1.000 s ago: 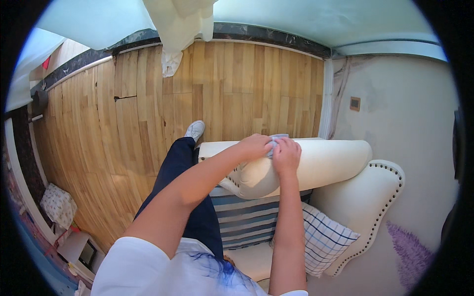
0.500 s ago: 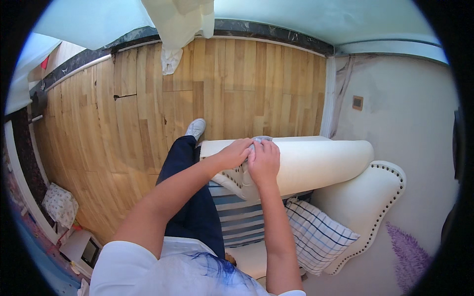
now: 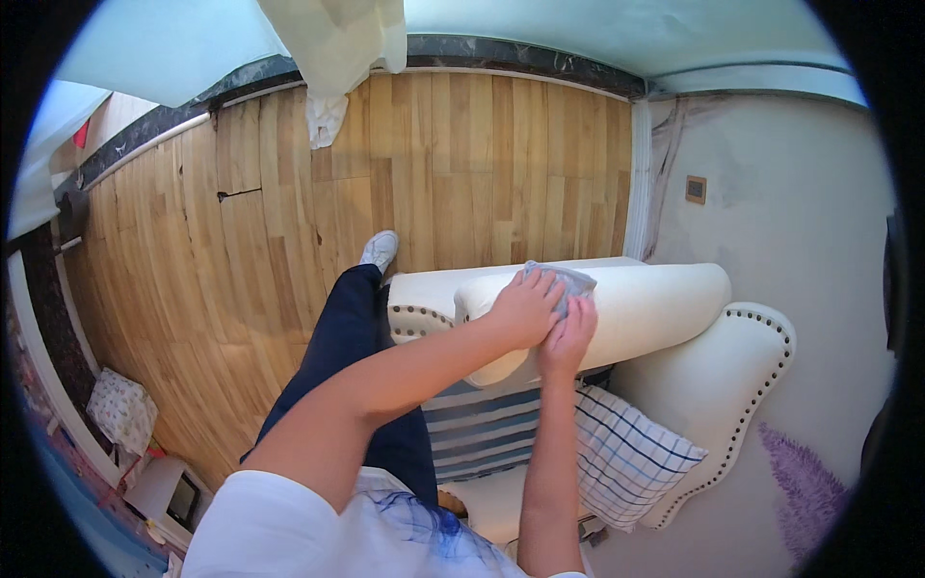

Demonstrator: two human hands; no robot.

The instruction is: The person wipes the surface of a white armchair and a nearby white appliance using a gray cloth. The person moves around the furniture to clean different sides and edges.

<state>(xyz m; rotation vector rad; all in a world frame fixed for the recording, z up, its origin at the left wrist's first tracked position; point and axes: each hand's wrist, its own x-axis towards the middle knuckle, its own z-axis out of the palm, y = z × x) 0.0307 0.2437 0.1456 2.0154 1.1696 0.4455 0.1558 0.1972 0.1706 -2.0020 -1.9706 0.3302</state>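
Observation:
A folded grey cloth (image 3: 570, 281) lies on top of the cream sofa armrest (image 3: 665, 297). Over its near left part, my left hand (image 3: 526, 306) presses down with bent fingers. My right hand (image 3: 568, 337) grips the cloth's near right edge, its fingers just right of my left hand's. Both hands hold the cloth against the rounded upholstery, and they partly hide it. Round studs line the armrest's front end, left of my hands.
A checked cushion (image 3: 636, 453) leans against the studded sofa back (image 3: 742, 371), with a striped seat cover (image 3: 482, 433) beside it. My white shoe (image 3: 381, 250) stands on the wood floor (image 3: 251, 279). A pale curtain (image 3: 342, 48) hangs at the far side.
Both hands have moved right along the armrest from near its front end, taking the cloth with them. More of the cloth shows between and beyond the fingers.

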